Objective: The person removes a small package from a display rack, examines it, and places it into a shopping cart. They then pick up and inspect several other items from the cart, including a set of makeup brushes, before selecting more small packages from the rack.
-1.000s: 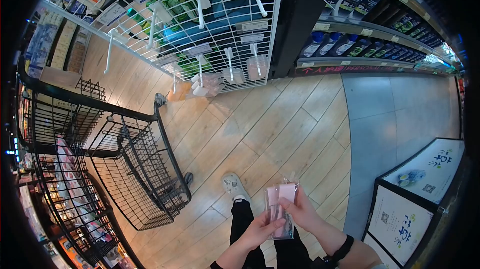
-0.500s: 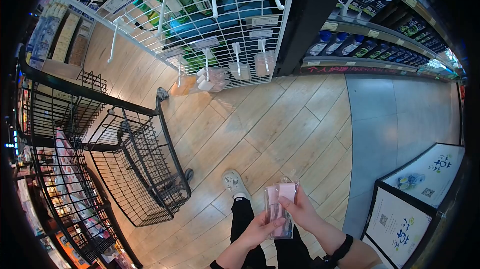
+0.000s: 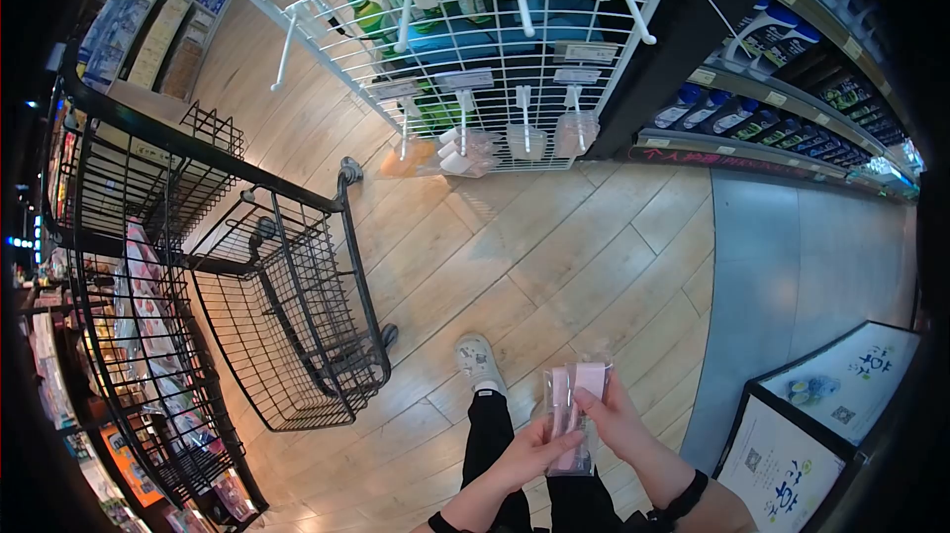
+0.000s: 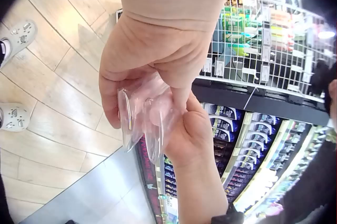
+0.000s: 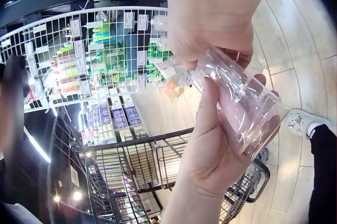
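Two clear plastic packets with pink contents (image 3: 590, 376) sit side by side in front of the body, held by both hands. My left hand (image 3: 531, 452) grips the lower left of the packets, thumb across the front. Higher up on the right side, my right hand (image 3: 612, 421) pinches them, its thumb lying over the pink part. In the left wrist view, two clear packet ends (image 4: 152, 129) stick out below the left hand's fingers. The right wrist view shows shiny crinkled film on a packet (image 5: 245, 111) lying along the left hand's fingers. What exactly the pink contents are, I cannot tell.
A black shopping cart (image 3: 272, 305) stands at the left. Ahead is a white wire rack (image 3: 465, 48) with hooks and hanging packs. Bottle shelves (image 3: 752, 112) stand at the right, and a white printed display box (image 3: 792, 454) at the lower right. Wood-look floor (image 3: 524, 266) lies between.
The head view has swung slightly left, so the rack, cart and hands appear farther right. Both hands keep their hold on the packets.
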A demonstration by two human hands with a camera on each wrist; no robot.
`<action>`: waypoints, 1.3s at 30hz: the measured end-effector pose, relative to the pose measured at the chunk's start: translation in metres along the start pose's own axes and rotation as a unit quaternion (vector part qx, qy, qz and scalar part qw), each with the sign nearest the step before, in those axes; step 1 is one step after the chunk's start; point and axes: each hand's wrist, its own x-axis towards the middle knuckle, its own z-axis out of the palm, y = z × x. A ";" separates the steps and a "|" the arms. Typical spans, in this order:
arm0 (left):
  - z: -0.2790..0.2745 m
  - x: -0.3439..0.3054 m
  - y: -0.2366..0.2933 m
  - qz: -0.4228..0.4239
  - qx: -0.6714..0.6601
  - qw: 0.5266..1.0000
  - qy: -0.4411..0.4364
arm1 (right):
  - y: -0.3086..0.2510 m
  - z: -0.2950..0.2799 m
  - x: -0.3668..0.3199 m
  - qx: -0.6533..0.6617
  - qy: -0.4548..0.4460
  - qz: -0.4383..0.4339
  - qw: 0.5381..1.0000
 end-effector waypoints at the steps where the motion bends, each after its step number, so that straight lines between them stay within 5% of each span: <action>1: 0.000 -0.001 0.002 0.007 -0.007 1.000 0.000 | 0.000 0.001 0.001 -0.002 -0.002 0.001 1.000; 28: -0.043 -0.013 0.002 -0.003 -0.060 0.998 0.034 | -0.011 0.053 0.021 -0.029 -0.021 0.051 0.998; 39: -0.050 -0.048 0.046 0.026 -0.033 0.997 0.066 | -0.030 0.089 0.023 -0.045 -0.029 0.022 0.998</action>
